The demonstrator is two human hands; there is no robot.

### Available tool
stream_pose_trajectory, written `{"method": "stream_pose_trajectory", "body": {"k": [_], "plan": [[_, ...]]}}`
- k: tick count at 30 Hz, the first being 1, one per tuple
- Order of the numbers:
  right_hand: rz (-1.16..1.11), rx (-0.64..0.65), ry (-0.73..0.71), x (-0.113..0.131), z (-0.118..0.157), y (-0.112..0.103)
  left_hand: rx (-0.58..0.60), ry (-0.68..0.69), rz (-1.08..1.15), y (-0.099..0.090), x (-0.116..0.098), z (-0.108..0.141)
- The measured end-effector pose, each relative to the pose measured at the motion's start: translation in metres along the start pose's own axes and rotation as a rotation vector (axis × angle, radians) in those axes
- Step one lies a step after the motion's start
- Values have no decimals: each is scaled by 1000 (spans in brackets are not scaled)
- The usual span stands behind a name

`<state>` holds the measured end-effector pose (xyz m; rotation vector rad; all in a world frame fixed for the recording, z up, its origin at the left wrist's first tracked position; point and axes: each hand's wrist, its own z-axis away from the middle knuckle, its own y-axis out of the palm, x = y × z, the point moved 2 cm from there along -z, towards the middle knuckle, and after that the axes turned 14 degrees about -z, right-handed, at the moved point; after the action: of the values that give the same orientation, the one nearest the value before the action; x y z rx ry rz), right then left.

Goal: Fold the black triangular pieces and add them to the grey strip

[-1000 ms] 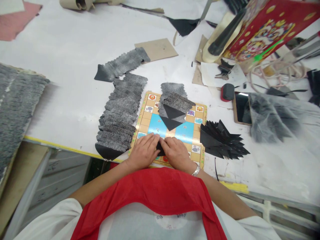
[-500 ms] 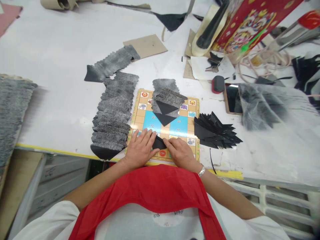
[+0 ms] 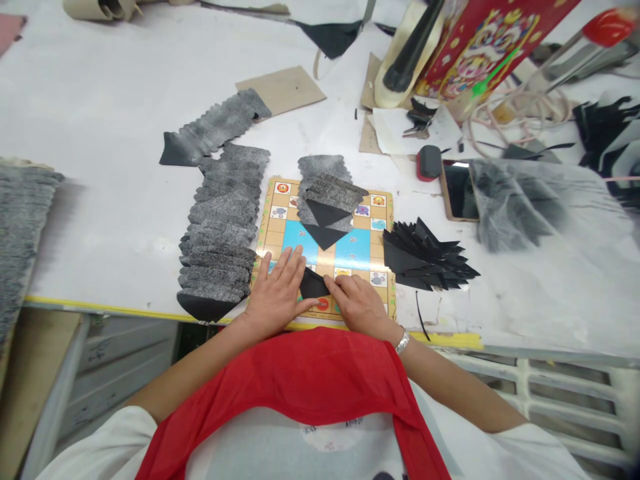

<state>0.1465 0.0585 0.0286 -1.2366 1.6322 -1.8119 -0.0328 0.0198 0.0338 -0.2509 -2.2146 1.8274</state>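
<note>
The left hand (image 3: 277, 292) lies flat, fingers apart, at the left of the black piece (image 3: 313, 285), whose right corner the right hand (image 3: 364, 305) touches, pinching or not I cannot tell, all on the board (image 3: 275, 235)

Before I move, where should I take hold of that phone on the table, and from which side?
Probably by the left long edge of the phone, coming from the left with thumb and fingertips. It lies flat, that edge is exposed, and the clear plastic lies against or over its right side.
</note>
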Motion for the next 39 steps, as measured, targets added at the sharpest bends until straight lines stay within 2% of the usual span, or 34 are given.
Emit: {"method": "stream_pose_trajectory", "body": {"k": [4, 6, 12, 18, 30, 35, 39], "plan": [[-22, -17, 10, -2, 1, 1, 17, 212, 59, 9, -8, -4], [-55, -66, -3, -4, 5, 1, 48, 248, 75, 14, -10, -4], [-103, -204, -22, -11, 20, 2, 113, 258, 93, 17, -9, -4], [-101, -177, -39, -12, 25, 2, 153, 277, 87, 15, -11, -4], [-82, -68, -1, -12, 31, -4, 162, 282, 82, 18, -17, -4], [-182, -186, 160, -18, 39, -5, 146, 287, 85, 18, -18, -4], [-111, -196, 129, -14, 39, 1, 159, 287, 81, 17, -18, -4]]}}
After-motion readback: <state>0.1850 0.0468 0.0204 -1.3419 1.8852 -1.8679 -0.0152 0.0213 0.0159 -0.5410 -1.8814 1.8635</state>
